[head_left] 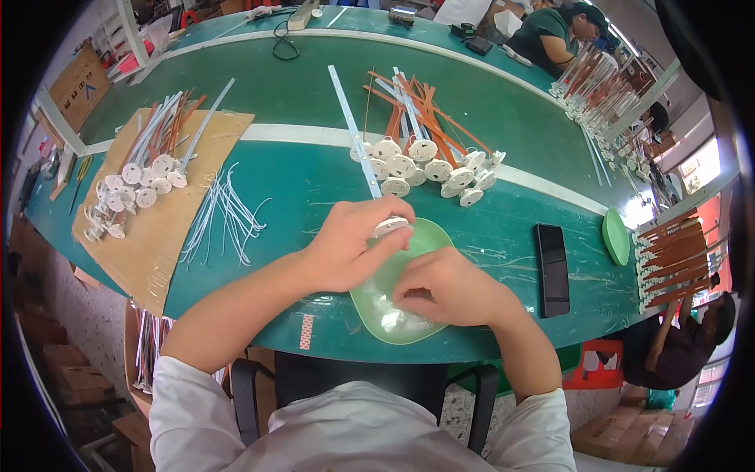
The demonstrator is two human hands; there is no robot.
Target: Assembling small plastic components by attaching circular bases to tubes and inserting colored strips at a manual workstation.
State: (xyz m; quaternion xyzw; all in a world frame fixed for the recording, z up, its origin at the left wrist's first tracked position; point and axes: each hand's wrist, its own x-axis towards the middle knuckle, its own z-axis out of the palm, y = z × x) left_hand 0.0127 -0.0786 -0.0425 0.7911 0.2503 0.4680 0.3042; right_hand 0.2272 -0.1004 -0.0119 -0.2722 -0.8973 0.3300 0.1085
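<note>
My left hand [350, 242] is closed round a white round disc [391, 226], held above the far part of a light green tray [431, 234]. A long pale strip with small dots [351, 126] runs up and away from this hand, seemingly joined to the disc. Down in the near part of the tray, my right hand [454, 288] has its fingers pinched together. Whatever they hold, if anything, is hidden. Just beyond my hands lies a pile of white discs [401, 166] with orange-brown and pale strips.
To the left, cardboard [169, 259] bears more discs with strips [141, 175]. Thin white wires [224, 216] lie beside it. A black phone [553, 271] and a green dish [615, 236] are at right. Two other people [550, 35] work farther off, near bundled strips [672, 263].
</note>
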